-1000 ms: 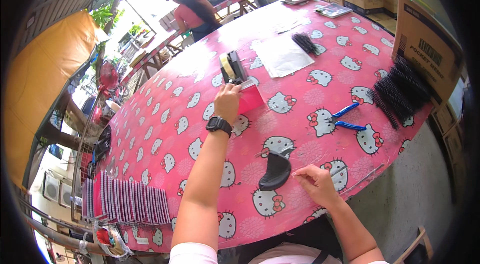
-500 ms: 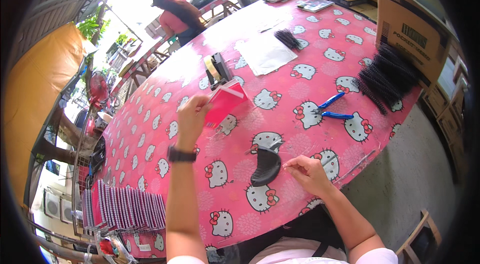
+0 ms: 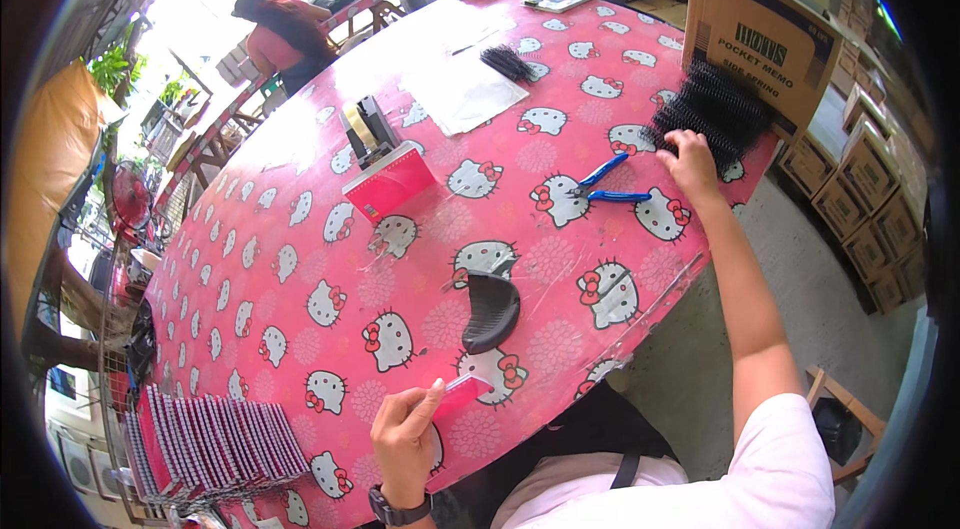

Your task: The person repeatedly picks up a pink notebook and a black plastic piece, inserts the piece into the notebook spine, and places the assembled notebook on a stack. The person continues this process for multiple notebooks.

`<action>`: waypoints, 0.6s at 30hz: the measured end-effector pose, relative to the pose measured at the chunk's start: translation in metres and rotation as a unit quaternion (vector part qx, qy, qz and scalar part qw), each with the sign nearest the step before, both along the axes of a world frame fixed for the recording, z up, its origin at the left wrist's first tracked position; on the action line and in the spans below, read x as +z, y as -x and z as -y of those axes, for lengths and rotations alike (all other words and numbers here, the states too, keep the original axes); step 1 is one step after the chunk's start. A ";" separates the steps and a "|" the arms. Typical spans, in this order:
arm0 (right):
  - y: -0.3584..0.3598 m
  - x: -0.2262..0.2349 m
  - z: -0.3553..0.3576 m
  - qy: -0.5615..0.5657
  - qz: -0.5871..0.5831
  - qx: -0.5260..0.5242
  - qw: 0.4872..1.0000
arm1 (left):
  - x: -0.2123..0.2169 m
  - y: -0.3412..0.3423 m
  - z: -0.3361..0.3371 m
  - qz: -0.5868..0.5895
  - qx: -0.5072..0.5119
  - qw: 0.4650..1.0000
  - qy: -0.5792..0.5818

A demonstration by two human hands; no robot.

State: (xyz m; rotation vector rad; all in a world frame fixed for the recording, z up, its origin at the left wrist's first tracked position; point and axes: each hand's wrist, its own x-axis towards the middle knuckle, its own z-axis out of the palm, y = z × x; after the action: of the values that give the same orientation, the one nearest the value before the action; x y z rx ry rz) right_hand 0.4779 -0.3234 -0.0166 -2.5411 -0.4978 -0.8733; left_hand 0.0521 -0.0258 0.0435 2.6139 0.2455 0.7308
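Left hand (image 3: 408, 434) w/ pink booklet (image 3: 462, 393), right hand (image 3: 688, 161) on black coils (image 3: 712, 109), brown box (image 3: 765, 44) behind

Sunlit open workshop, pink cartoon-cat tablecloth (image 3: 300, 259), stacked cardboard boxes (image 3: 870, 199).

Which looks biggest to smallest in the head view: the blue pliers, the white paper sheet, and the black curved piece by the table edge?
1. white paper sheet
2. black curved piece
3. blue pliers
The last two look close, and the curved piece is nearer the camera, so their order is unsure.

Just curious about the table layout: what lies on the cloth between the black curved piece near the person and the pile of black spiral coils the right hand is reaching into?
In the head view, blue-handled pliers lie between the black curved piece and the coil pile touched by the right hand.
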 end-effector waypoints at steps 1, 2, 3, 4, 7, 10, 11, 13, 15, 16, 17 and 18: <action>-0.007 -0.007 0.001 0.075 0.015 -0.028 0.997 | -0.001 0.000 0.002 0.011 -0.004 1.000 0.000; -0.012 -0.008 0.000 0.095 -0.009 -0.021 0.995 | -0.001 0.000 0.004 0.020 -0.008 1.000 0.000; -0.017 -0.008 0.003 0.107 -0.021 -0.019 0.994 | 0.000 -0.001 0.005 0.029 -0.011 1.000 0.001; -0.020 -0.007 0.002 0.118 -0.036 -0.015 0.992 | 0.002 0.000 0.007 0.032 -0.016 0.999 0.005; -0.021 -0.006 -0.003 0.100 0.005 0.004 0.995 | 0.005 0.001 0.009 0.036 -0.030 0.999 0.006; -0.018 0.013 -0.005 0.085 0.042 0.012 0.995 | 0.002 0.002 0.008 0.032 -0.038 0.999 -0.019; -0.012 0.017 -0.004 0.087 0.039 0.015 0.995 | 0.002 0.002 0.007 0.025 -0.036 0.999 -0.024; 0.004 0.034 0.007 0.031 0.005 0.067 0.997 | 0.005 -0.003 0.010 0.026 -0.029 0.998 -0.039; 0.055 0.057 -0.011 -0.091 -0.069 0.153 0.982 | 0.006 -0.011 0.019 0.040 -0.007 0.997 -0.067; 0.090 0.071 -0.034 -0.136 -0.109 0.205 0.963 | 0.002 -0.008 0.022 0.047 0.015 0.998 -0.049; 0.121 0.076 -0.054 -0.158 -0.182 0.260 0.935 | -0.004 -0.007 0.024 0.057 0.036 0.997 -0.034; 0.151 0.077 -0.072 -0.177 -0.254 0.311 0.899 | -0.010 -0.004 0.025 0.067 0.056 0.996 -0.020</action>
State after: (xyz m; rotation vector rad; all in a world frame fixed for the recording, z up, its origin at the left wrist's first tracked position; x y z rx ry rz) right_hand 0.3264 -0.2511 0.0602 -1.9614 -0.8178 -0.0457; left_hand 0.0561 -0.0512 0.0337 2.5924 0.3438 0.9551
